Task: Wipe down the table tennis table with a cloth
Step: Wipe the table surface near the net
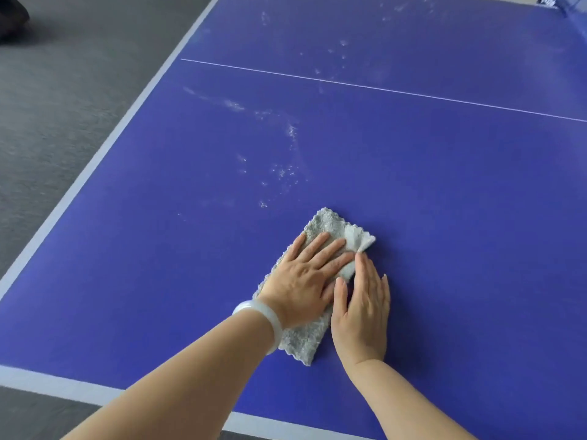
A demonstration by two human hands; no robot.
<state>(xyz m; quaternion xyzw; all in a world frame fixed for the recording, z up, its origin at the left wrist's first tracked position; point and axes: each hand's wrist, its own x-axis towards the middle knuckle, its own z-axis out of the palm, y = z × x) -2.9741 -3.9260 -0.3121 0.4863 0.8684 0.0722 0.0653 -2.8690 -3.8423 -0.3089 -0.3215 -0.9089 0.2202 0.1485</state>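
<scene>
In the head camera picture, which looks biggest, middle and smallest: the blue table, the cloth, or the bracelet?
1. Table, by far.
2. Cloth, though the left hand hides part of it.
3. Bracelet, smallest.

Open blue tabletop (pixel 444 217) all around the cloth (pixel 330 223) (dust smears (pixel 286 171) ahead)
</scene>
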